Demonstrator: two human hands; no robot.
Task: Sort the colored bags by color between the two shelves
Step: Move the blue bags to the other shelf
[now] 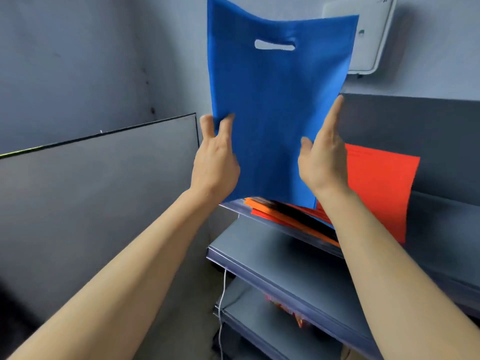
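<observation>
A flat blue bag (278, 100) with a cut-out handle is held upright in front of me, above the upper shelf (233, 205). My left hand (215, 162) pinches its lower left edge, fingers wrapped around the side. My right hand (323, 157) presses flat against its lower right edge with the thumb on the front. Under the bag a stack of orange, black and red bags (291, 216) lies on that shelf. A red bag (381, 188) leans up against the shelf's back panel at the right.
A grey shelf unit at the right has a bare middle shelf (285, 258) and a lower shelf (259, 323) with a colourful packet. A white cable (220, 307) hangs beside it. A grey panel (104, 190) stands at the left. A white box (363, 35) is fixed on the wall.
</observation>
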